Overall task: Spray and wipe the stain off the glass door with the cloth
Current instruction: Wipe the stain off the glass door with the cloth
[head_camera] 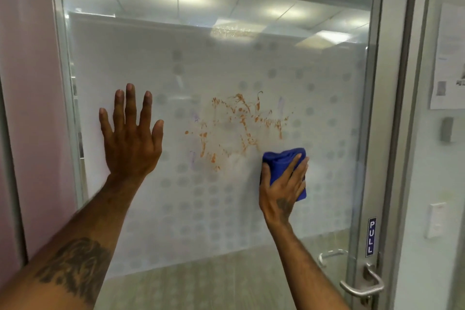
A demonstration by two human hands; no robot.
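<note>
Just under the stain, right fingers clamp the blue cloth against glass; left fingers spread flat.

The glass door is glossy above and matt, dot-patterned frosted below, framed in brushed metal. The blue cloth looks soft and matt. The handle at near right is satin metal.

The left hand is raised flat, palm forward, fingers spread wide, forearm stretched out. The right hand holds a folded blue cloth, thumb at its side, fingers over it.
</note>
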